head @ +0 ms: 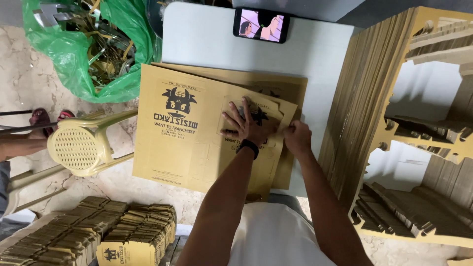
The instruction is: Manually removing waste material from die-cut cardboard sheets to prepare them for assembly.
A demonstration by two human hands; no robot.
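white table (207,39) carrying a printed brown sheet (172,143), laid flat so die-cut pieces can be pressed free. at right, a tall leaning stack (359,98) of spent sheets, cut-outs gone, near the right arm. at left, green bag (64,54) stuffed with scraps; below it, stool (79,148), then bundles (98,231) of finished pieces on the floor. phone (260,24) propped at the far edge. left hand (246,123) spread flat, fingers wide, pinning the cut piece (256,111) on the sheet; right hand (297,137) curled at its edge, grip not clear.
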